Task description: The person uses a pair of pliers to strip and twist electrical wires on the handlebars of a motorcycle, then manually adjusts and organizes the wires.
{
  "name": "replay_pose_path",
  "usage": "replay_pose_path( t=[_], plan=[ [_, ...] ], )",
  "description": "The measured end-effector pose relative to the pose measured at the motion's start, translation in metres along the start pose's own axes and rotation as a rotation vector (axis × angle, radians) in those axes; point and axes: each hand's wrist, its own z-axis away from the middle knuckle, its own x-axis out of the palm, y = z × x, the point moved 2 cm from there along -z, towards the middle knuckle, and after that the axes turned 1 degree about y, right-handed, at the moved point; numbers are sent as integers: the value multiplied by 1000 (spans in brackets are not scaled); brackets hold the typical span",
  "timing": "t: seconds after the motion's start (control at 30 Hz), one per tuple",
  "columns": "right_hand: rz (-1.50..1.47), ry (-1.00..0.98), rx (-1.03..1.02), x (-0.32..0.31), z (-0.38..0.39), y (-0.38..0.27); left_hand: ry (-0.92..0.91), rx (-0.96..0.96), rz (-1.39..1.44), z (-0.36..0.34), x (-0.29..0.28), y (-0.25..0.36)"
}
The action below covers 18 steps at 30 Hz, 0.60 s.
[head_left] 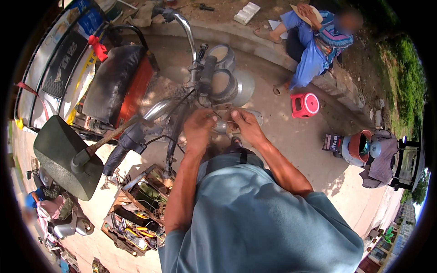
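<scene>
In front of my chest, both hands work close together beside the front of a motor tricycle. My left hand (199, 126) is closed, its thumb and fingers pinched at one end of a thin dark wire (221, 116). My right hand (247, 123) pinches the same wire a little to the right; its exact tip is too small to make out. Just beyond my hands stand the round twin headlights (223, 84) and the chrome handlebar (185, 28). A black cable (184, 98) runs from the handlebar toward my left hand.
A large mirror (68, 157) juts out at left, near the black seat (114, 84). Below it lies an open wooden box of tools (139, 211). A red stool (305, 105) stands to the right. A seated person (314, 43) is on the kerb; a loaded vehicle (382, 159) stands far right.
</scene>
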Motion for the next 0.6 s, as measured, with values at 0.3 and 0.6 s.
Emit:
replay_pose_path(
  t=[0.3, 0.6],
  plan=[
    [108, 88, 11, 11, 13, -8, -14, -8, -68, 3, 2, 0],
    [343, 183, 3, 18, 7, -12, -40, 46, -78, 7, 2, -1]
  ],
)
